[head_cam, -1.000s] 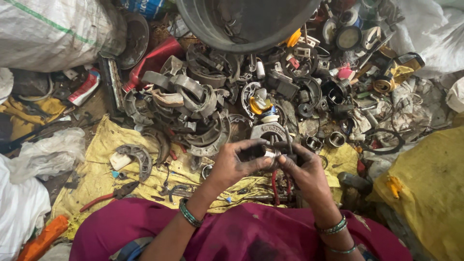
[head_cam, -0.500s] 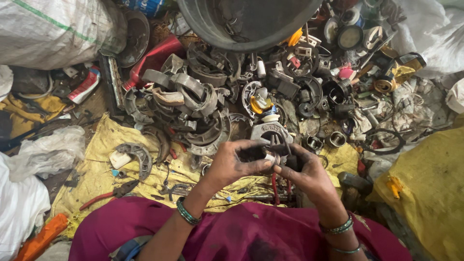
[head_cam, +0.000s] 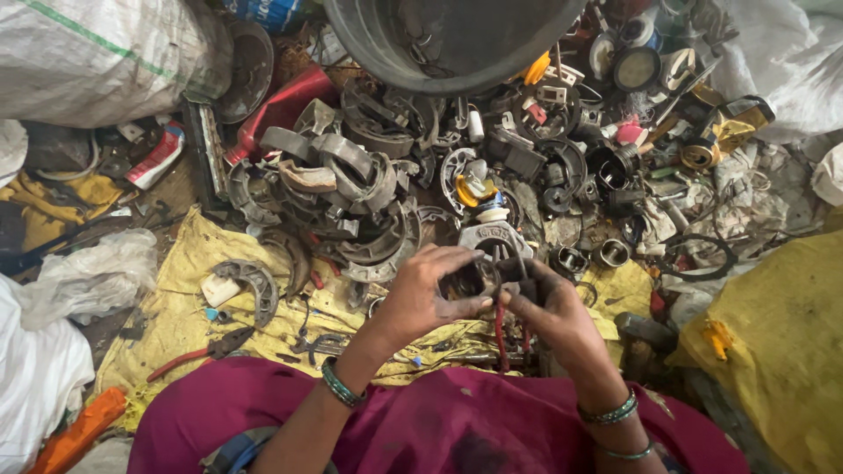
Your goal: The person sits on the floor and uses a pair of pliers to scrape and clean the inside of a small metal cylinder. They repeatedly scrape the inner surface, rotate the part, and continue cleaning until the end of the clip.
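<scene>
Both of my hands meet over my lap on one small dark metal part (head_cam: pixel 481 279). My left hand (head_cam: pixel 423 295) grips its left side with thumb and fingers curled round it. My right hand (head_cam: pixel 551 309) pinches its right side, and a red wire (head_cam: pixel 500 329) hangs down from it. Just beyond my fingers lies a grey metal casting (head_cam: pixel 493 237) at the edge of a heap of curved brake shoes (head_cam: pixel 351 175) and other scrap parts.
A large dark tub (head_cam: pixel 439 44) stands at the top centre. White sacks (head_cam: pixel 97 53) lie top left and top right. A yellow sheet (head_cam: pixel 193 307) under my hands carries red-handled pliers (head_cam: pixel 198 351) and a brake shoe (head_cam: pixel 246 281). Another yellow sack (head_cam: pixel 781 342) is at right.
My hands have stayed together on the small part, with the fingers shifting slightly around it. The scrap pile is unchanged.
</scene>
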